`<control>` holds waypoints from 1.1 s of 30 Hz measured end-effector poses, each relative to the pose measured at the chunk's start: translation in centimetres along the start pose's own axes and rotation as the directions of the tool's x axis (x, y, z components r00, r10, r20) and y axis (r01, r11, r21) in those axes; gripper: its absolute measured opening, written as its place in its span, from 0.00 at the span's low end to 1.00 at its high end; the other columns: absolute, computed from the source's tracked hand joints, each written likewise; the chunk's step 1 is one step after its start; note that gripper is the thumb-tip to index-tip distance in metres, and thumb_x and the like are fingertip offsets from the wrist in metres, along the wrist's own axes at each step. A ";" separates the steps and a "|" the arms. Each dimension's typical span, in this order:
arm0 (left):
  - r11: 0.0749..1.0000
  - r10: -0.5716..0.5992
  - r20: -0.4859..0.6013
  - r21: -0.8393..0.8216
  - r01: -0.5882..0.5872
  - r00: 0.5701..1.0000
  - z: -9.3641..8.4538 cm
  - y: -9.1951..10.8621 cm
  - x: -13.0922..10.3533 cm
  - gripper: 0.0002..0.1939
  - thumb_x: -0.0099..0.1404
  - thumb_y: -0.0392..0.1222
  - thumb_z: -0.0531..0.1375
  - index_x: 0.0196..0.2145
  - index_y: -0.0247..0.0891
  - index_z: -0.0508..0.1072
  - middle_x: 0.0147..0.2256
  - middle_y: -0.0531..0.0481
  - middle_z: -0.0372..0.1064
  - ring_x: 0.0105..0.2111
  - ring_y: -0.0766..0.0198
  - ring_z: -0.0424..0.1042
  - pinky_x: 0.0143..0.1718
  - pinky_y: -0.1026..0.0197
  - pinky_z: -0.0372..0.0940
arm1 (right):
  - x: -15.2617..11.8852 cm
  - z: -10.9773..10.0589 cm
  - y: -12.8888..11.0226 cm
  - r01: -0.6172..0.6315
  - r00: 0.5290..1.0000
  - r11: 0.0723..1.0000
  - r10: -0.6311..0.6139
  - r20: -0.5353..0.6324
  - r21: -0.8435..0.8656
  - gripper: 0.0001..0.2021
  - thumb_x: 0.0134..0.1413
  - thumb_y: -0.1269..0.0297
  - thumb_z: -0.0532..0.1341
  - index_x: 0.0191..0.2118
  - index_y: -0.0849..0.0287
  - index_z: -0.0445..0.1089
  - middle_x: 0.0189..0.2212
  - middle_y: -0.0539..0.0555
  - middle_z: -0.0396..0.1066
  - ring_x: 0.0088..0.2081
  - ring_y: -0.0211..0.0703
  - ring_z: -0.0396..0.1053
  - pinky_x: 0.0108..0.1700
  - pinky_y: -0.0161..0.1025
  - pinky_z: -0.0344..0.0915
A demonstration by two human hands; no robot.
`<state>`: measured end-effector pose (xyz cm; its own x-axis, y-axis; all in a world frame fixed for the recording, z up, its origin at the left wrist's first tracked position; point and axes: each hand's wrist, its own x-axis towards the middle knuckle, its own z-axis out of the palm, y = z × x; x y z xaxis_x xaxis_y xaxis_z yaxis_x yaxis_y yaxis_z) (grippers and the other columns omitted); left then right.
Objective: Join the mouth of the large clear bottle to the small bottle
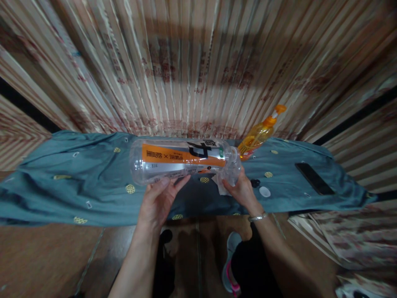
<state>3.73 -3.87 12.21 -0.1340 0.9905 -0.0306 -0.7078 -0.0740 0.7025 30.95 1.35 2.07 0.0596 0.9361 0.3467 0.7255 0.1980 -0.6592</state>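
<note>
1 orange-labelled plastic bottle [180, 161], held sideways over the draped tabletop [99, 178].
Our left hand [159, 199] clamps fingers on its body, our right hand [242, 189] on 1 clear plastic piece [233, 170] at its neck.

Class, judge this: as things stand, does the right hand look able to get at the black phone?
Probably not while occupied: the right hand holds a clear plastic piece by the large bottle's neck. Otherwise, the way to the black phone looks free past a small white disc.
</note>
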 end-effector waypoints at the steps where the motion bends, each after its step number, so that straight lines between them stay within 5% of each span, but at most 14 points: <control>1: 1.000 0.001 0.002 0.002 -0.001 1.000 0.0 0.0 0.0 0.22 0.45 0.47 0.82 0.38 0.46 0.83 0.41 0.47 0.85 0.51 0.41 0.82 0.57 0.34 0.74 | 0.0 0.0 0.0 0.000 1.000 1.000 0.000 -0.002 -0.002 0.44 0.54 0.50 0.64 0.73 0.62 0.54 0.63 0.68 0.74 0.61 0.67 0.76 0.60 0.63 0.76; 17: 1.000 -0.012 0.013 0.016 0.012 1.000 -0.4 -0.1 0.1 0.26 0.47 0.46 0.81 0.45 0.47 0.83 0.44 0.47 0.85 0.55 0.40 0.80 0.59 0.34 0.72 | 0.0 0.0 -0.3 -0.035 0.999 0.999 0.035 0.007 0.013 0.45 0.52 0.51 0.65 0.73 0.62 0.55 0.61 0.68 0.76 0.57 0.66 0.79 0.57 0.61 0.77; 29: 1.000 -0.018 -0.016 0.003 0.019 1.000 -0.1 0.1 0.0 0.20 0.43 0.45 0.82 0.34 0.45 0.83 0.41 0.48 0.85 0.50 0.43 0.81 0.58 0.34 0.74 | 0.1 -0.1 -0.2 -0.034 0.999 0.999 0.034 0.018 0.002 0.44 0.52 0.50 0.64 0.72 0.64 0.55 0.61 0.69 0.76 0.58 0.66 0.78 0.57 0.60 0.77; 33: 1.000 -0.014 -0.012 0.007 0.014 1.000 -0.3 0.0 0.1 0.21 0.45 0.45 0.82 0.37 0.46 0.84 0.40 0.47 0.85 0.53 0.41 0.80 0.59 0.33 0.72 | 0.1 -0.2 -0.5 -0.046 0.998 0.999 0.046 0.032 0.006 0.46 0.52 0.51 0.64 0.73 0.65 0.53 0.61 0.70 0.76 0.59 0.69 0.77 0.59 0.64 0.76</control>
<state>3.54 -3.84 12.04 -0.1325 0.9900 -0.0488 -0.7045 -0.0595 0.7072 30.76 1.30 2.59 0.0708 0.9529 0.2948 0.7176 0.1567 -0.6786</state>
